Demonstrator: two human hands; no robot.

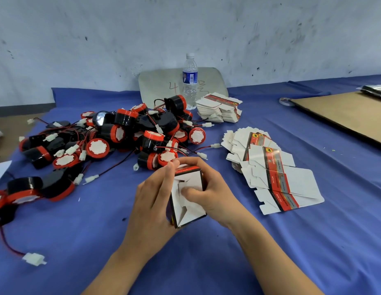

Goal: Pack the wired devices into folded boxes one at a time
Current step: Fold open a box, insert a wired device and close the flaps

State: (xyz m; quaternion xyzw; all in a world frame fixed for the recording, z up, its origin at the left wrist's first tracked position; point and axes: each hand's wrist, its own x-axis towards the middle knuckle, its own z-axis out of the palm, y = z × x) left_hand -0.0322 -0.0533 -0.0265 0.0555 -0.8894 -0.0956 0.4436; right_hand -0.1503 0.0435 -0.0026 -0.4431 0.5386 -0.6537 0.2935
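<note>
Both hands are at one small box [188,195] above the blue cloth [206,252], the left hand [152,206] gripping its side while the right hand [208,188] thumbs the end flaps closed, so next, I'd guess, comes a wired device from the pile [125,135].

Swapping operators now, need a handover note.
Left hand grips the box by its side; right hand holds the other side, thumb pressing the end flaps in.
Wired devices lie piled behind it; flat box blanks fanned at right, another stack by the bottle.
Done: one box formed, end flaps nearly tucked. No finished boxes in view; contents hidden.
To do: close it, then pack the pile one by one.
</note>
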